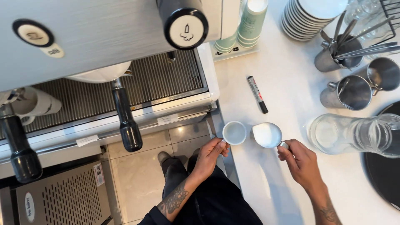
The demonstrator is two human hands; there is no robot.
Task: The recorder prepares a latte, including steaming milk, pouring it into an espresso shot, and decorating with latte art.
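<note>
- Beside the white worktop (287,96) stands the espresso machine (104,37), its black portafilter handle (127,125) jutting out.
- Near the worktop's right edge lies a clear glass jug (354,134).
- Right hand (301,162): fingers clamped on the handle of a steel milk pitcher (267,135), white inside, tilted toward the cup.
- Left hand (210,156): fingers closed around a small white cup (234,133), at the worktop's edge, just beside the pitcher.

Hands: two, left hand (209,155) and right hand (301,161)
White cup (234,133): one
Milk pitcher (267,135): one
Empty steel pitchers (351,92): two
Marker pen (257,94): one
Glass jug (354,134): one
Portafilter handles (126,121): two
Saucer stack (306,16): one
</note>
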